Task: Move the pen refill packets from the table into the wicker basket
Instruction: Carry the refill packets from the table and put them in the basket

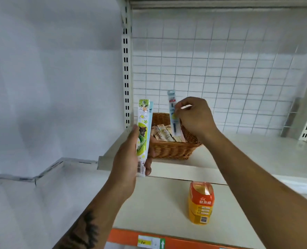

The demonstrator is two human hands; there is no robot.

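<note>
A brown wicker basket (pixel 174 150) stands on the white shelf, with several tan refill packets (pixel 162 133) lying inside it. My left hand (pixel 127 157) holds upright a long green-and-white pen refill packet (pixel 143 130), with a second pale blue packet behind it, in front of the basket's left side. My right hand (pixel 194 117) pinches a slim blue-and-white refill packet (pixel 174 114) upright above the basket's opening, its lower end inside the rim.
An orange bottle pack (pixel 201 202) stands on the cream table (pixel 158 203) below the shelf. A white wire grid (pixel 221 78) backs the shelf, and a slotted upright (pixel 126 69) rises at its left. An orange edge strip (pixel 167 239) runs along the table's front.
</note>
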